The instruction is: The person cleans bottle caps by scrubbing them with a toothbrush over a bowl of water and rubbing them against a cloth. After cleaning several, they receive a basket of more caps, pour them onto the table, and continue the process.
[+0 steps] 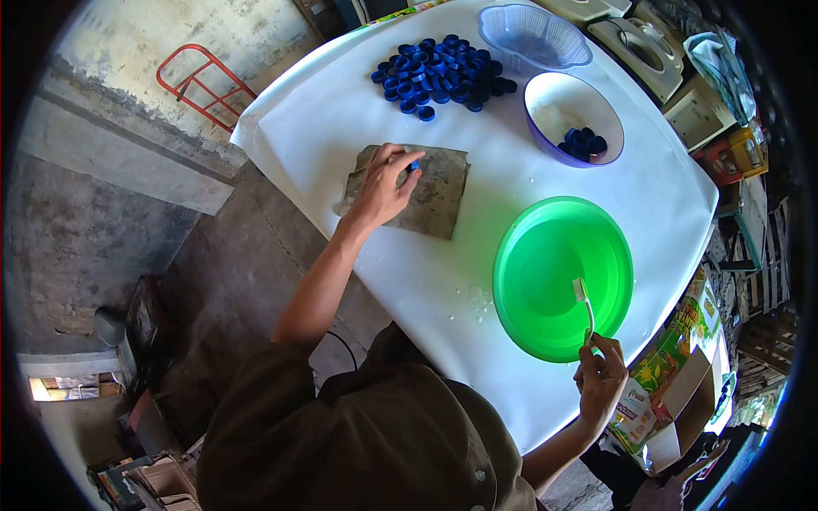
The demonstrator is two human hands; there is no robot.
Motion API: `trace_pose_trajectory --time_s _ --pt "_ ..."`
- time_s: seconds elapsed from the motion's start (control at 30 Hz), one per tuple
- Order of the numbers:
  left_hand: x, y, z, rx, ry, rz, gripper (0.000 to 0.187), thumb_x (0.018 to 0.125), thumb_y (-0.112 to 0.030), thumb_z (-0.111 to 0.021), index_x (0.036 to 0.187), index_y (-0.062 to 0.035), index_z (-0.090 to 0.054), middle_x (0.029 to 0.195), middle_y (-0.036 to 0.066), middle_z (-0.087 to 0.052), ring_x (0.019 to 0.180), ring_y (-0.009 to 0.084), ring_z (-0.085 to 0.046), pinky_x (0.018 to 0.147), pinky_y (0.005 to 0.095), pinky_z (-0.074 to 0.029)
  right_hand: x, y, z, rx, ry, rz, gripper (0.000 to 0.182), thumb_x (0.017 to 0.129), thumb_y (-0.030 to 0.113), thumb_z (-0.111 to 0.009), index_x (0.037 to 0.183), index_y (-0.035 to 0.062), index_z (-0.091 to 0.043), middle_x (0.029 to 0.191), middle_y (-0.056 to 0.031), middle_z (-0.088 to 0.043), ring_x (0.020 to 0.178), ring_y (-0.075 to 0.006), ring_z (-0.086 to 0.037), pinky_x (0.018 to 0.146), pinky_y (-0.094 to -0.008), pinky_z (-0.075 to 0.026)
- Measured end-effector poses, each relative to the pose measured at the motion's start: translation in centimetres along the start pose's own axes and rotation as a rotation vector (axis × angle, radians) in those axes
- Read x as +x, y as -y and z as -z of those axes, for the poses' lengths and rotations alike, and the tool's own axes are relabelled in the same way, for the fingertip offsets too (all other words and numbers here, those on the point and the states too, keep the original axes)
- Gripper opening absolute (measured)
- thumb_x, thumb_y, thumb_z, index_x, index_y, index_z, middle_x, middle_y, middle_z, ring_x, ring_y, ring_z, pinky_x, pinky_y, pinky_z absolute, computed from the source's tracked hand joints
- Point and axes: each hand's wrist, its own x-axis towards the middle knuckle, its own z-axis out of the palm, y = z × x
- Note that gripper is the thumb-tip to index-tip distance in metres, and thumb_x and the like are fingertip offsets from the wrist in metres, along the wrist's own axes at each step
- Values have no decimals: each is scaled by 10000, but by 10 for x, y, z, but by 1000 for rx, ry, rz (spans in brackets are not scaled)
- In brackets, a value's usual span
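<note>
Two grips | by left hand [382, 194]: narrow pinch on small round blue plastic cap [414, 165], over flat grey-brown cloth [439, 200] under fingers | by right hand [602, 375]: closed hold on slim white toothbrush [589, 310], bristle end ahead and slightly left, above round green plastic basin [515, 281] | from right hand to cap: well leftward, farther ahead

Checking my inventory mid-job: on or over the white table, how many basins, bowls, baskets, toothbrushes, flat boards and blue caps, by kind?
Green basin: 1
Purple-sided bowl: 1
Translucent basket: 1
Toothbrush: 1
Worn board: 1
Total: 5, without the blue caps, which overlap too much to count.
</note>
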Motion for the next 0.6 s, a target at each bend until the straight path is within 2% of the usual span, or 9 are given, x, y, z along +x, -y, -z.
trace_pose_trajectory --time_s 0.1,0.23,0.27,0.37,0.47,0.6 --pt "-20 -25 18 -147 191 117 337 908 -56 -675 1245 -73 -662 1192 127 -589 1057 285 -601 928 399 -487 -2 -3 3 4 -6 10 240 857 8 -708 1094 -26 -714 944 -54 -633 507 -54 -505 419 -206 -346" --pt "-45 -22 11 -162 318 101 410 834 -49 -761 1233 -67 -671 1138 106 -616 1058 282 -613 870 399 -514 2 -4 0 15 7 -5 232 857 7 -707 1087 -27 -714 942 -51 -632 507 -52 -504 405 -204 -328" --pt "-49 -22 6 -138 230 43 389 791 -52 -800 1167 -48 -699 1080 93 -626 1043 278 -606 867 401 -510 3 -3 -1 21 11 -5 232 858 9 -707 1088 -28 -713 942 -52 -632 506 -52 -504 406 -204 -328" --pt "-43 -20 4 -87 209 0 326 790 -56 -802 1105 -35 -722 1035 91 -620 1027 274 -594 882 399 -499 3 2 -1 28 17 -7 234 863 13 -708 1092 -31 -711 945 -53 -633 504 -53 -505 407 -203 -330" --pt "-40 -20 4 -96 289 95 317 823 -130 -788 1117 -38 -711 1060 89 -597 1052 280 -561 966 408 -459 3 2 0 28 11 1 236 867 18 -708 1097 -34 -708 948 -55 -633 503 -54 -506 409 -201 -333" --pt "-48 -23 -7 23 190 101 318 798 -121 -809 1088 -33 -715 1052 92 -604 1033 281 -572 932 409 -469 3 -3 -1 31 19 0 238 868 21 -710 1099 -37 -707 948 -58 -634 502 -53 -507 414 -201 -339"
